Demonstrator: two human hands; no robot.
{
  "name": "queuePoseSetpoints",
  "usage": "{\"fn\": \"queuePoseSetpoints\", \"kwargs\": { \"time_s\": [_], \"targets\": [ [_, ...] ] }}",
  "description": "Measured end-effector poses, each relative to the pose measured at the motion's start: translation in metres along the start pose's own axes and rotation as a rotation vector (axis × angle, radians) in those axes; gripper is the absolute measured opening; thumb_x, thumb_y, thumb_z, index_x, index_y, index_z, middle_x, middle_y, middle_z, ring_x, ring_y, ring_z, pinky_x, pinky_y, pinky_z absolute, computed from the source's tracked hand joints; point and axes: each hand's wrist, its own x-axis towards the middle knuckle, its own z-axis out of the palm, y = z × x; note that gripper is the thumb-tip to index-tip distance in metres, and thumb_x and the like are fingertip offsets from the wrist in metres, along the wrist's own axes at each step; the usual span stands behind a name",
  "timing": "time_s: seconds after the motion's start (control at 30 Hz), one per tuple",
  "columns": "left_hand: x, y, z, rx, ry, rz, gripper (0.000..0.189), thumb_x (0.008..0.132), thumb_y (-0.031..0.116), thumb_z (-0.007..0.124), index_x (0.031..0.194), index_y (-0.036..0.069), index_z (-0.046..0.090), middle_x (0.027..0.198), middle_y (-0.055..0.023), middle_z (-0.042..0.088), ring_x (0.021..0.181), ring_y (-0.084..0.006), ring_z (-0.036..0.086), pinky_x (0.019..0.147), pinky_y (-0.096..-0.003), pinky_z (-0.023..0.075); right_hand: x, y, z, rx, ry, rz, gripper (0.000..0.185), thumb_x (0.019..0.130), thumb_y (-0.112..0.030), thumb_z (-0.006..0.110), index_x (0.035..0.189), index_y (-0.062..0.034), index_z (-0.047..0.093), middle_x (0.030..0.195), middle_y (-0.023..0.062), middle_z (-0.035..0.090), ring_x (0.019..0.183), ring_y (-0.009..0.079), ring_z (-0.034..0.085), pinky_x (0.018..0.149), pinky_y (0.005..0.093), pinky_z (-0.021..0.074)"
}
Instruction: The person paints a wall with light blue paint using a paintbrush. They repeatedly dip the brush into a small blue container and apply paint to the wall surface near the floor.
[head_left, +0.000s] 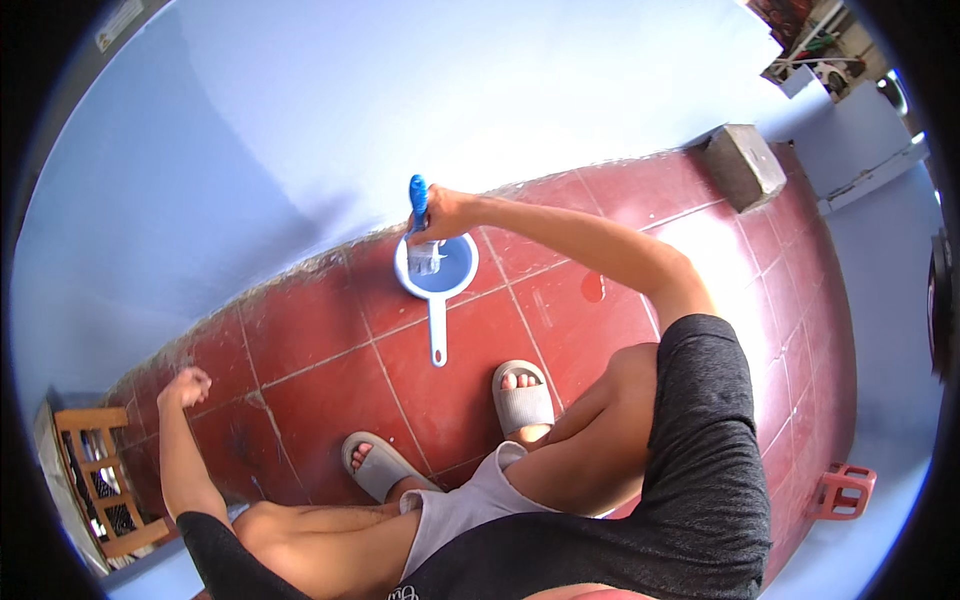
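Note:
My right hand (444, 213) grips a paintbrush with a blue handle (418, 196). Its bristles (424, 259) point down over the mouth of a pale blue plastic dipper (456, 271) and are coated with whitish paint. The dipper rests on the red tiled floor near the wall, its long handle (438, 334) pointing towards me. Whether the bristles touch the inside of the dipper is hard to see. Off to the left, above the floor, my left hand (184, 387) has its fingers curled in, and nothing shows in it.
A light blue wall (420, 97) rises just beyond the dipper. A concrete block (744, 166) stands at the wall's far right end. Near the right edge is a red plastic stool (845, 491); a wooden lattice frame (109, 480) stands at lower left. My sandalled feet (523, 397) are on the red tiles (315, 405).

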Motion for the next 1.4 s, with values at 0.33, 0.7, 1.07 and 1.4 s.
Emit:
{"fn": "queuePoseSetpoints", "kwargs": {
  "time_s": [0.33, 0.7, 1.07, 1.4],
  "targets": [
    [0.018, 0.042, -0.009, -0.116, 0.066, 0.226, 0.026, 0.099, 0.027, 0.055, 0.114, 0.006, 0.057, 0.081, -0.0032, 0.061, 0.071, -0.0134, 0.056, 0.066, -0.0326, 0.0473, -0.006, 0.006, -0.001, 0.027, 0.140, 0.065, 0.030, 0.075, -0.030, 0.077, 0.094, -0.0076, 0.075, 0.087, 0.0098, 0.074, 0.080, 0.0191, 0.071, 0.074, 0.0320, 0.0575],
    [0.017, 0.072, -0.012, 0.017, 0.118, 0.223, 0.035, 0.100, 0.033, 0.054, 0.121, 0.006, 0.058, 0.097, -0.0085, 0.068, 0.089, -0.0168, 0.063, 0.083, -0.0363, 0.0493, -0.014, 0.003, 0.014, -0.165, 0.150, 0.130, 0.027, 0.078, -0.027, 0.079, 0.097, -0.0081, 0.076, 0.082, 0.0101, 0.072, 0.074, 0.0181, 0.069, 0.069, 0.0309, 0.0570],
    [-0.256, 0.319, 0.023, -0.009, -0.073, 1.979, 0.051, 0.060, 0.060, 0.077, 0.054, 0.014, 0.055, 0.061, -0.0004, 0.052, 0.069, -0.0250, 0.056, 0.068, -0.0382, 0.0460, -0.010, 0.026, 0.030, -0.023, 0.106, 0.196, 0.029, 0.079, -0.026, 0.076, 0.102, -0.0080, 0.075, 0.087, 0.0114, 0.074, 0.079, 0.0197, 0.070, 0.073, 0.0338, 0.0575],
    [-0.325, 0.329, 0.138, -0.192, -1.296, 1.988, 0.044, 0.067, 0.051, 0.075, 0.060, 0.010, 0.059, 0.064, -0.0047, 0.055, 0.071, -0.0267, 0.058, 0.068, -0.0397, 0.0470, -0.008, 0.047, 0.042, -0.049, -0.027, 0.238, 0.038, 0.080, -0.041, 0.070, 0.108, -0.0159, 0.072, 0.104, 0.0162, 0.065, 0.109, 0.0303, 0.056, 0.090, 0.0413, 0.0526]
  ]
}}
